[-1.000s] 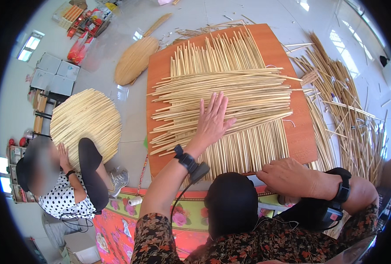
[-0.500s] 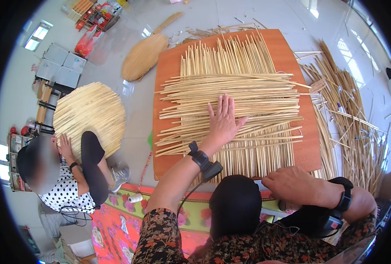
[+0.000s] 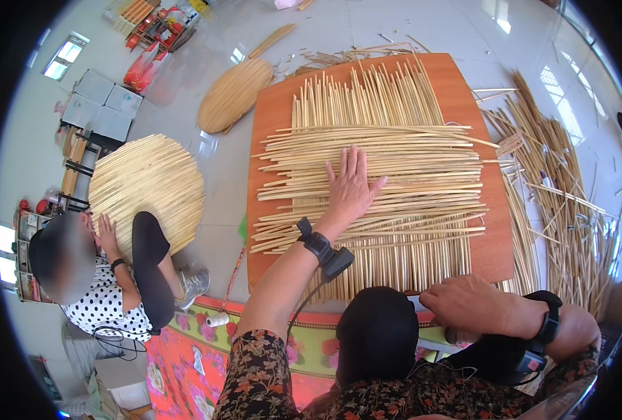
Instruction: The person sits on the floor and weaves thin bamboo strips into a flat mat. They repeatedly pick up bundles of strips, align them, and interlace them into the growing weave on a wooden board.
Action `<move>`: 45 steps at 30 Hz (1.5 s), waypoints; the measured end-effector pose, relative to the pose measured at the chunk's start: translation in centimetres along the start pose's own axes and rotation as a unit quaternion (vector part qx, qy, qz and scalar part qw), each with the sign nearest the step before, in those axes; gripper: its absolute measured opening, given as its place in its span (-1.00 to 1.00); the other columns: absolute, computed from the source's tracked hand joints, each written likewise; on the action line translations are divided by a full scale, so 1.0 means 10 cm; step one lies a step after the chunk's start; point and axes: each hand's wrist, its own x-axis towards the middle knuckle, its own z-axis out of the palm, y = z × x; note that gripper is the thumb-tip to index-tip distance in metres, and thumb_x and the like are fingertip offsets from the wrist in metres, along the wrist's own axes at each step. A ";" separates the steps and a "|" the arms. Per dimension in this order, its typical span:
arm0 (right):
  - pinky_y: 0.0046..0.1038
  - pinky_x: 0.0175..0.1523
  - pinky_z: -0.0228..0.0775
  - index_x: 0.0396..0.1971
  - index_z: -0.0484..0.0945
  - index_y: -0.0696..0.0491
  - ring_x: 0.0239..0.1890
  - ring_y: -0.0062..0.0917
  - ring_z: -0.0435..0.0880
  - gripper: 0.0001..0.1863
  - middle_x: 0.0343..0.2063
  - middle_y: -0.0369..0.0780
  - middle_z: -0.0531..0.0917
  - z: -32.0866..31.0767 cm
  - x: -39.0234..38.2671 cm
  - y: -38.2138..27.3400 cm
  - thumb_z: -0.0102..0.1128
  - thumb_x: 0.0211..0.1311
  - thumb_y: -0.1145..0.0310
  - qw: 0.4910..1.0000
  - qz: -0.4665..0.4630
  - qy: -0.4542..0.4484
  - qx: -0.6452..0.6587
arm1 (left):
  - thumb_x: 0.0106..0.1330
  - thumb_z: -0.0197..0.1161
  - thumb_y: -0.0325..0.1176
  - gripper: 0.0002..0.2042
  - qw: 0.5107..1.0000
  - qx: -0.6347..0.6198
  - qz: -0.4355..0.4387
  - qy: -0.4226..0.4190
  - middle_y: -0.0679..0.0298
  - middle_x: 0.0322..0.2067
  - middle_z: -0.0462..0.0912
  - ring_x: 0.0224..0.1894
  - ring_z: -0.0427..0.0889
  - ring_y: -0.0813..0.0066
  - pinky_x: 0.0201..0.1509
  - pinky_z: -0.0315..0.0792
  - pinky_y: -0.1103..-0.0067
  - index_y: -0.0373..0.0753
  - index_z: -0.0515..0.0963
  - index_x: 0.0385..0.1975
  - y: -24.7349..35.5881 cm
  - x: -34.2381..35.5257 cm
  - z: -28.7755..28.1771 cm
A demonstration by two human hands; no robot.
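Observation:
My left hand (image 3: 353,187) lies flat with fingers spread on a layer of pale crosswise stalks (image 3: 423,152), pressing on their middle. Under these runs a second layer of lengthwise stalks (image 3: 367,101), side by side. Both layers rest on an orange-brown board (image 3: 458,84) in front of me. My right hand (image 3: 468,304) is closed at the board's near edge, beside my black-clad knee. Its fingers curl inward, and whatever they hold is hidden.
At left a seated person (image 3: 115,280) has a hand on a round stalk mat (image 3: 146,189). An oval brown mat (image 3: 235,96) lies on the floor beyond. Loose stalks (image 3: 570,203) are heaped at right. A white thread spool (image 3: 217,320) sits on a flowered cloth (image 3: 185,357).
My left hand has shifted slightly left and away over the crosswise stalks, and the nearer ones lie a little more evenly. My right hand stays closed near the board's edge. The view has tilted slightly.

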 end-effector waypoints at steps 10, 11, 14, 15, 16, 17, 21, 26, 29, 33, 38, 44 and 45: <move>-0.23 -0.30 0.58 -0.34 0.57 0.11 -0.34 -0.26 0.74 -0.88 -0.45 -0.16 0.65 -0.02 0.06 0.00 0.22 0.17 0.39 1.000 -0.003 -0.015 0.010 | 0.54 -0.03 0.12 -0.32 0.998 0.017 0.029 0.054 -0.03 0.46 0.21 0.55 0.09 -0.01 0.53 -0.10 -0.18 -0.32 0.24 0.43 -0.23 0.11 -0.03; -0.23 -0.30 0.58 -0.34 0.57 0.11 -0.34 -0.26 0.74 -0.88 -0.45 -0.17 0.65 -0.02 0.04 0.00 0.22 0.17 0.39 1.000 0.008 -0.015 0.011 | 0.52 0.03 0.04 -0.42 0.994 0.031 0.061 0.090 0.00 0.37 0.35 0.48 0.23 -0.01 0.50 0.01 -0.16 -0.29 0.36 0.34 -0.31 0.16 -0.13; -0.23 -0.29 0.58 -0.33 0.57 0.11 -0.32 -0.26 0.75 -0.88 -0.44 -0.17 0.65 -0.03 0.02 -0.01 0.21 0.19 0.39 1.000 0.015 -0.012 0.019 | 0.36 0.23 -0.30 -0.80 0.984 -0.018 0.056 0.170 0.16 -0.14 0.70 0.05 0.63 0.05 0.22 0.36 0.01 -0.21 0.68 -0.12 -0.94 0.37 -0.36; -0.23 -0.29 0.58 -0.33 0.57 0.11 -0.31 -0.27 0.75 -0.88 -0.43 -0.17 0.65 -0.02 0.04 -0.01 0.21 0.19 0.39 1.000 0.011 -0.008 0.025 | 0.33 0.25 -0.34 -0.85 0.984 -0.021 0.027 0.177 0.17 -0.24 0.70 -0.05 0.64 0.07 0.14 0.39 0.07 -0.18 0.71 -0.21 -1.23 0.38 -0.44; -0.22 -0.29 0.58 -0.33 0.57 0.11 -0.31 -0.26 0.75 -0.88 -0.43 -0.17 0.65 -0.02 0.06 0.01 0.20 0.21 0.39 1.000 0.001 -0.011 0.028 | 0.30 0.27 -0.37 -0.88 0.983 -0.024 -0.002 0.183 0.19 -0.33 0.69 -0.14 0.66 0.09 0.05 0.42 0.13 -0.16 0.74 -0.30 -1.48 0.35 -0.53; -0.22 -0.29 0.58 -0.33 0.58 0.12 -0.31 -0.26 0.75 -0.88 -0.43 -0.16 0.66 -0.04 0.07 0.01 0.20 0.22 0.38 0.999 0.004 -0.016 0.030 | 0.30 0.30 -0.38 -0.89 0.981 -0.002 0.016 0.195 0.16 -0.31 0.72 -0.17 0.68 0.07 0.00 0.47 0.21 -0.19 0.74 -0.27 -1.58 0.33 -0.63; -0.19 -0.26 0.58 -0.23 0.53 0.14 -0.28 -0.20 0.73 -0.70 -0.40 -0.14 0.64 -0.04 0.12 0.03 0.37 0.17 0.28 0.997 0.027 -0.057 0.044 | 0.30 0.34 -0.39 -0.89 0.985 0.042 0.041 0.165 0.19 -0.27 0.74 -0.15 0.69 0.12 0.00 0.49 0.30 -0.19 0.75 -0.25 -1.63 0.40 -0.72; -0.21 -0.30 0.60 -0.31 0.59 0.15 -0.33 -0.24 0.76 -0.84 -0.45 -0.14 0.67 -0.01 0.14 0.04 0.24 0.23 0.36 0.998 0.024 -0.008 0.049 | 0.28 0.35 -0.37 -0.90 0.980 0.085 0.120 0.134 0.27 -0.27 0.71 -0.09 0.65 0.22 0.03 0.45 0.31 -0.12 0.75 -0.28 -1.55 0.64 -0.56; -0.20 -0.27 0.60 -0.29 0.58 0.15 -0.31 -0.23 0.75 -0.82 -0.42 -0.14 0.67 -0.01 0.11 0.07 0.23 0.24 0.35 0.997 0.041 -0.036 0.051 | 0.26 0.34 -0.38 -0.91 0.980 0.080 0.140 0.120 0.28 -0.30 0.68 -0.09 0.63 0.24 0.02 0.42 0.31 -0.10 0.75 -0.31 -1.42 0.78 -0.44; -0.22 -0.27 0.60 -0.30 0.56 0.17 -0.31 -0.24 0.75 -0.81 -0.41 -0.13 0.67 0.04 0.13 0.08 0.23 0.25 0.33 0.997 0.041 -0.054 0.039 | 0.25 0.34 -0.37 -0.93 0.979 0.100 0.139 0.108 0.28 -0.31 0.66 -0.10 0.62 0.23 -0.01 0.42 0.31 -0.09 0.74 -0.33 -1.49 0.77 -0.44; -0.24 -0.42 0.59 -0.41 0.61 0.16 -0.41 -0.24 0.77 -0.81 -0.52 -0.14 0.67 0.21 0.12 0.11 0.34 0.05 0.36 0.999 0.011 -0.005 0.041 | 0.21 0.38 -0.37 -0.93 0.977 0.112 0.148 0.109 0.27 -0.33 0.63 -0.12 0.62 0.22 -0.03 0.42 0.32 -0.11 0.69 -0.34 -1.52 0.77 -0.45; -0.24 -0.45 0.58 -0.55 0.69 0.17 -0.42 -0.21 0.79 -0.75 -0.58 -0.11 0.72 0.21 0.10 0.09 0.53 -0.27 0.36 0.998 0.020 0.053 0.027 | 0.18 0.40 -0.40 -0.90 0.976 0.111 0.159 0.101 0.26 -0.33 0.62 -0.13 0.61 0.21 -0.04 0.42 0.31 -0.12 0.65 -0.33 -1.44 0.77 -0.49; -0.24 -0.45 0.58 -0.55 0.70 0.17 -0.42 -0.21 0.79 -0.75 -0.58 -0.11 0.72 0.22 0.10 0.07 0.52 -0.25 0.36 0.998 0.021 0.061 0.022 | 0.18 0.40 -0.40 -0.90 0.976 0.112 0.161 0.099 0.26 -0.33 0.62 -0.13 0.61 0.21 -0.05 0.42 0.32 -0.12 0.65 -0.32 -1.45 0.77 -0.49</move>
